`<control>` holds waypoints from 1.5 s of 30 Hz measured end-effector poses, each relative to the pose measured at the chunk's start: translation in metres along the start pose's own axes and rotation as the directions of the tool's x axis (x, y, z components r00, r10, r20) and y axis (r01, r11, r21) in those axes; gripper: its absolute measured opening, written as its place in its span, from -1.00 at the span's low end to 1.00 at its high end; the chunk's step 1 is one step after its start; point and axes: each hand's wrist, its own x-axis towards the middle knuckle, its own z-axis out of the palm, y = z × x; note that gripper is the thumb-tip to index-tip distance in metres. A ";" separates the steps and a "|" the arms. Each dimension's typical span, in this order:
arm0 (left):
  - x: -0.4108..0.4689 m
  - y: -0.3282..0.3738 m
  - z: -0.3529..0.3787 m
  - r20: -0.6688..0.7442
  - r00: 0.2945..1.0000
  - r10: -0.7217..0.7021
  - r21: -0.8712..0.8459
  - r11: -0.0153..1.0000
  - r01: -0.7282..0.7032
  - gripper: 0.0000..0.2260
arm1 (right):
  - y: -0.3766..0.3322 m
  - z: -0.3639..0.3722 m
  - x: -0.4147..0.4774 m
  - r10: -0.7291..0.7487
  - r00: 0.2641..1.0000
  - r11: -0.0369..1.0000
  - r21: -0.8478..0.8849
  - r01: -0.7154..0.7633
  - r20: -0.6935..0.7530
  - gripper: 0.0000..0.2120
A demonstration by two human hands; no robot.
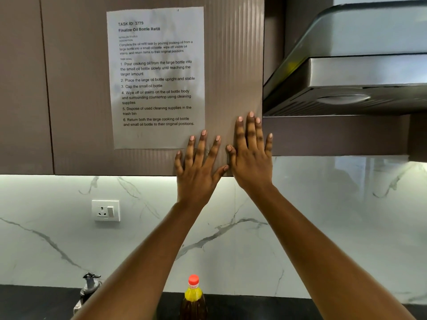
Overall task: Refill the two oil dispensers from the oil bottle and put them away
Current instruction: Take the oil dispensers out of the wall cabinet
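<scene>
Both my hands are raised flat against the brown upper cabinet door (pixel 78 112), fingers straight and spread. My left hand (pixel 198 167) lies at the lower right corner of a taped task sheet (pixel 157 75). My right hand (pixel 251 155) is beside it near the door's right edge. Far below on the dark countertop (pixel 242 308) stands the oil bottle (pixel 193 296) with a red cap and dark oil. A dispenser with a metal pour spout (pixel 90 285) shows at the lower left, partly hidden by my left forearm.
A steel range hood (pixel 358 72) juts out at the upper right. The marble backsplash carries a white wall socket (pixel 105 210). Under-cabinet light runs along the cabinet's bottom edge.
</scene>
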 end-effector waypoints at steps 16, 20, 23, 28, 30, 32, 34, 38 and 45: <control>-0.303 -0.101 -0.061 0.334 0.878 -0.344 -0.294 0.847 0.443 -0.66 | -0.088 0.023 -0.301 -0.237 0.898 0.842 0.539 0.000 0.371 -0.63; -0.452 -0.115 -0.052 0.815 0.389 -0.429 0.182 0.827 0.531 -0.67 | -0.120 0.045 -0.430 -0.336 0.511 0.845 0.493 -0.208 0.791 -0.58; -0.508 -0.126 -0.057 0.877 0.229 -0.423 0.294 0.848 0.442 -0.54 | -0.128 0.055 -0.487 -0.333 0.310 0.890 0.405 -0.210 0.891 -0.50; -0.553 -0.148 -0.053 0.919 0.255 -0.301 0.208 0.920 0.333 -0.21 | -0.148 0.064 -0.534 -0.282 0.201 0.937 0.314 -0.151 0.938 -0.47; -0.559 -0.152 -0.049 0.930 0.248 -0.271 0.181 0.925 0.335 -0.24 | -0.152 0.067 -0.541 -0.254 0.236 0.938 0.298 -0.176 0.938 -0.46; -0.561 -0.155 -0.046 0.937 0.238 -0.256 0.162 0.921 0.353 -0.28 | -0.153 0.067 -0.545 -0.263 0.271 0.934 0.315 -0.168 0.926 -0.46; -0.562 -0.156 -0.044 0.935 0.248 -0.254 0.153 0.919 0.364 -0.32 | -0.152 0.068 -0.551 -0.267 0.324 0.936 0.324 -0.136 0.907 -0.46; -0.561 -0.156 -0.044 0.942 0.242 -0.232 0.136 0.924 0.358 -0.33 | -0.156 0.071 -0.554 -0.249 0.340 0.939 0.312 -0.144 0.907 -0.45; -0.562 -0.158 -0.043 0.953 0.216 -0.213 0.138 0.938 0.318 -0.43 | -0.159 0.074 -0.560 -0.222 0.345 0.956 0.273 -0.106 0.912 -0.43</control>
